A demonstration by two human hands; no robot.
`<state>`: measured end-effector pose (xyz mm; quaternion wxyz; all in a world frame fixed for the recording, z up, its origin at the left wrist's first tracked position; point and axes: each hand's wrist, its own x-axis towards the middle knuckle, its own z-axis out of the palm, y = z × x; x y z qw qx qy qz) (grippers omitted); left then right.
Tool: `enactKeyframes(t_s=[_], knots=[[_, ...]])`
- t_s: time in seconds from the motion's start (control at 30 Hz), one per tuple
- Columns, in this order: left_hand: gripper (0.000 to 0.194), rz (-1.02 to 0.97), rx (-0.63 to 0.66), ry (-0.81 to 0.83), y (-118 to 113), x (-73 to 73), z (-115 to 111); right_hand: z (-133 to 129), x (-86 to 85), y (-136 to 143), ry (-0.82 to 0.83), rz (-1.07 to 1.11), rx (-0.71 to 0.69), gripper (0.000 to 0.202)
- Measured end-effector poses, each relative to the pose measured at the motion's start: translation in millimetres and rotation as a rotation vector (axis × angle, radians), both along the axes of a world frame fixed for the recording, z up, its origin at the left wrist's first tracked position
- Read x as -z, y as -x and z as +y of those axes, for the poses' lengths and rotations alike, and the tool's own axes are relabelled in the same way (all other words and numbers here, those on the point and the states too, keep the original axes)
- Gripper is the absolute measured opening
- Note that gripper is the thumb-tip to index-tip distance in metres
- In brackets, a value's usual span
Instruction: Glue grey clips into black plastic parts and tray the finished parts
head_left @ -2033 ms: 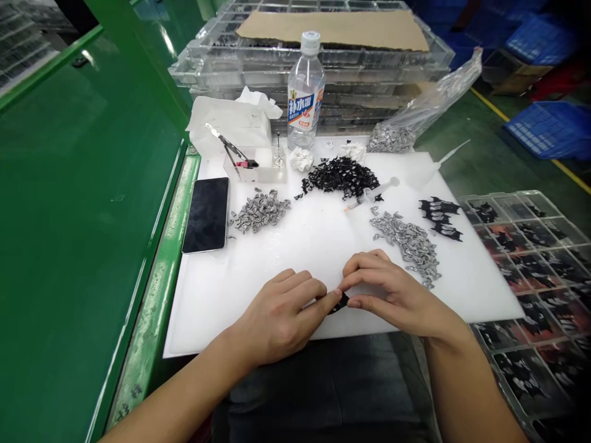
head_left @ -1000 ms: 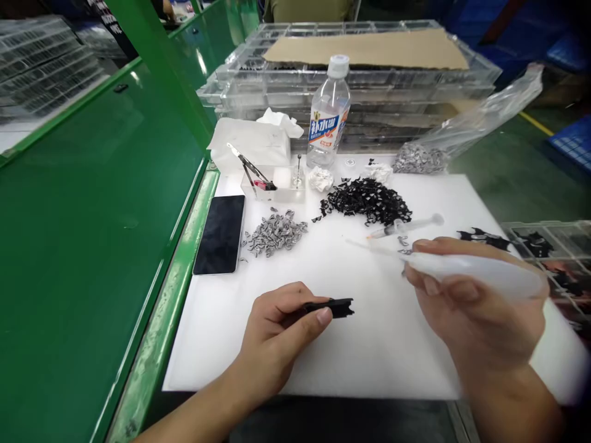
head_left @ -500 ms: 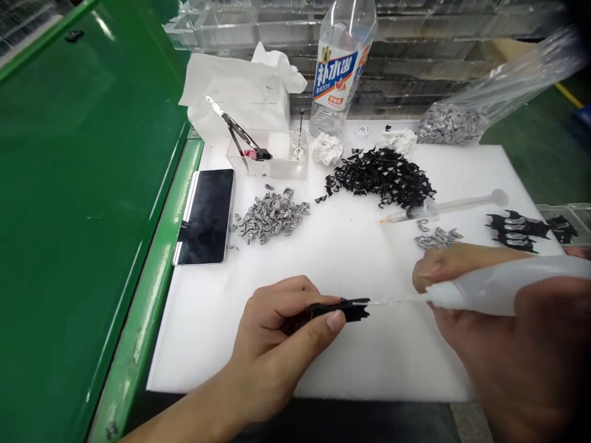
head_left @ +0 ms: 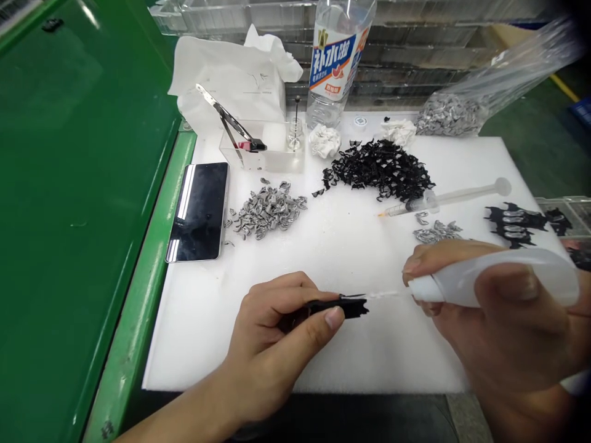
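Note:
Between thumb and fingers, my left hand point(head_left: 281, 338) pinches a black jagged-edged part point(head_left: 353, 307) above the white board point(head_left: 184, 344). My right hand point(head_left: 498, 320) is wrapped round a translucent white squeeze bottle point(head_left: 475, 280), tilted nearly level. Its thin clear tip points left and ends close to the black part's upper edge; whether they touch I cannot tell. Behind the hands lie a heap of small grey pieces point(head_left: 268, 210) and a larger heap of small black pieces point(head_left: 383, 169). A few silvery pieces point(head_left: 436, 232) sit just beyond my right hand.
A phone point(head_left: 198, 212) lies at the left, beside the green panel point(head_left: 78, 203). Tweezers point(head_left: 226, 117) rest on a clear box point(head_left: 263, 161). Further back stand a drink bottle point(head_left: 333, 67) and a bag of grey pieces point(head_left: 452, 115). A syringe point(head_left: 447, 198) lies at the right.
My right hand has moved slightly left with the squeeze bottle, bringing its body more into view. My left hand still grips the black part. The whole view has shifted slightly.

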<state>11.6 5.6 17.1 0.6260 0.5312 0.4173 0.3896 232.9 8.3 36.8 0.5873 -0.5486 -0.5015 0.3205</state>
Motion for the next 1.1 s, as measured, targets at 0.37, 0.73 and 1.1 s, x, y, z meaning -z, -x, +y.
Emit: enactKeyframes(t_s=[0.37, 0.73, 1.1], knots=[[0.016, -0.009, -0.003, 0.002, 0.2, 0.8, 0.3, -3.2, 3.3, -2.5, -0.005, -0.009, 0.046, 0.031], [0.015, -0.008, 0.002, 0.009, 0.6, -1.0, -0.5, -1.7, -0.2, 4.1, 0.013, -0.011, 0.103, 0.032], [0.014, -0.011, 0.005, 0.011, 1.2, 1.5, 1.7, 1.4, 0.2, 3.0, 0.008, 0.028, 0.100, 0.038]])
